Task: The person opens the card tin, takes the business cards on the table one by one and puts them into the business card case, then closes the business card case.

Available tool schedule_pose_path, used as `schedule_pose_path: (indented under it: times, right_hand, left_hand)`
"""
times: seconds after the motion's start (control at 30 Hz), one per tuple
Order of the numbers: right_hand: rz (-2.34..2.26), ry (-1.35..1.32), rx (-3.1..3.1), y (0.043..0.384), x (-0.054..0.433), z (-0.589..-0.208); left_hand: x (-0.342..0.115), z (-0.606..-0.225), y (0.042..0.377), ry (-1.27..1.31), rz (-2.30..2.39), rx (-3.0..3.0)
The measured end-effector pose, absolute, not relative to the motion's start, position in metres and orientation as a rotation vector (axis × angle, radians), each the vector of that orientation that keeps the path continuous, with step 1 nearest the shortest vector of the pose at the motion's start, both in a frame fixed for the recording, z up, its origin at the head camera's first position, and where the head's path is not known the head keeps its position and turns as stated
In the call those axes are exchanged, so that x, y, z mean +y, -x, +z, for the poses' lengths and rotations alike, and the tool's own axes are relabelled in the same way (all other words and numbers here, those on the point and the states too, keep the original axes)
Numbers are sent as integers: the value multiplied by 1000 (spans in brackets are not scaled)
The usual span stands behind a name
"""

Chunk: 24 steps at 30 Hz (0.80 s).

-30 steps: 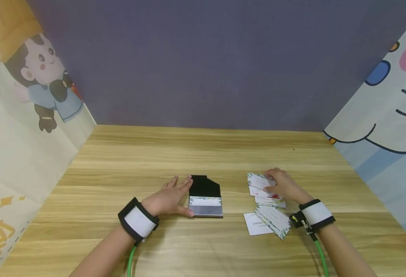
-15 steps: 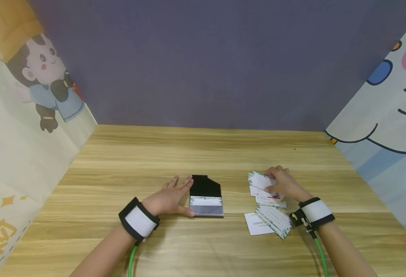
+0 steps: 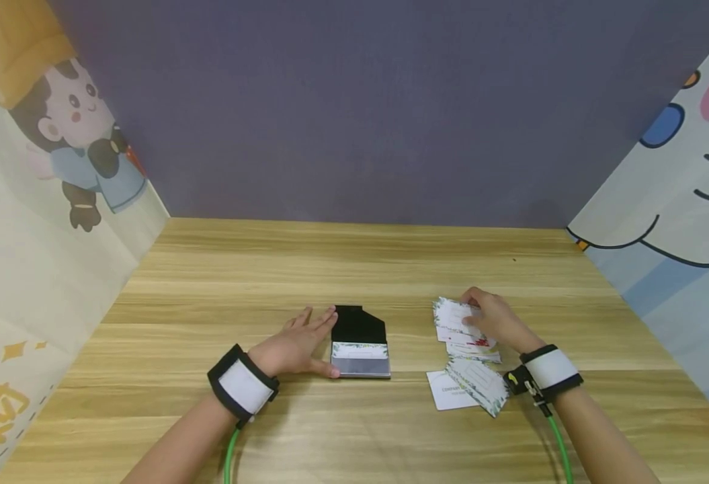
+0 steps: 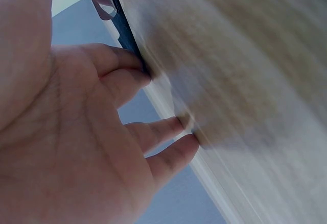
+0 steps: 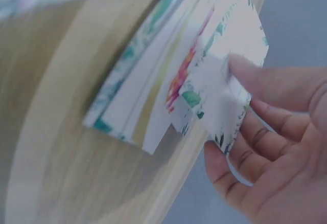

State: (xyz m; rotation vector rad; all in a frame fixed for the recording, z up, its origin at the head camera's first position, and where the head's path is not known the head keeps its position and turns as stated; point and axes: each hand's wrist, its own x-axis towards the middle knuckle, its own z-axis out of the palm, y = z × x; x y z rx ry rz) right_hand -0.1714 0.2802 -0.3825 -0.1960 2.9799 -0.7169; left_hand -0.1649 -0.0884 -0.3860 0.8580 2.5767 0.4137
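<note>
Head view: our left hand [image 3: 294, 347] lies spread, touching the card case [image 3: 360, 366]. Farther right, our right hand [image 3: 499, 324] pinches a leaf-printed card [image 3: 453, 312].

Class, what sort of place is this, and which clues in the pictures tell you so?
Probably a booth for recording handwork, though nothing in view says so outright: cartoon panels flank the table on both sides, and cabled wristbands are worn over it.
</note>
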Motion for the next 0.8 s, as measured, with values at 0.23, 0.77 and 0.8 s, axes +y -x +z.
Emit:
schedule_pose_path:
  times: [0.23, 0.77, 0.8]
  right_hand:
    - [-789, 312, 3034, 174, 275, -382]
    - [-809, 526, 3047, 174, 234, -375]
    - [-811, 527, 3040, 173, 231, -374]
  left_hand:
    - [-89, -387, 165, -866, 405, 2580]
    - [-88, -386, 165, -852, 411, 2575]
    - [-88, -386, 165, -851, 411, 2575]
